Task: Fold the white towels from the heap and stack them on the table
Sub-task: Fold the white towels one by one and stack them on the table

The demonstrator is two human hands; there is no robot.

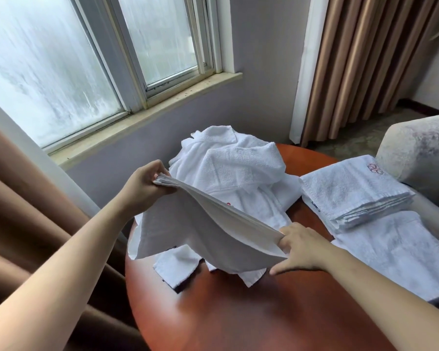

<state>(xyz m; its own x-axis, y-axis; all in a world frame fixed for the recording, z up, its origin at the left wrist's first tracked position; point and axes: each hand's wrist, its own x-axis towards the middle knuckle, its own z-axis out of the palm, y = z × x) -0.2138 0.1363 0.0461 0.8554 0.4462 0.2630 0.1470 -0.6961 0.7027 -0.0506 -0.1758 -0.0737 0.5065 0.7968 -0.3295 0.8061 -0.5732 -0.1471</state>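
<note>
While our left hand pinches one end of a folded white terry towel, our right hand grips the other with curled fingers, above the round reddish-brown wooden table. Behind it lies the rumpled heap of white towels, with a neat stack of folded white towels to the right.

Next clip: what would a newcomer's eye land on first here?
A white towel, stretched in mid-air between left hand and right hand, fills the centre. Behind it a rumpled heap lies on the round reddish table; a folded stack sits at right.
</note>
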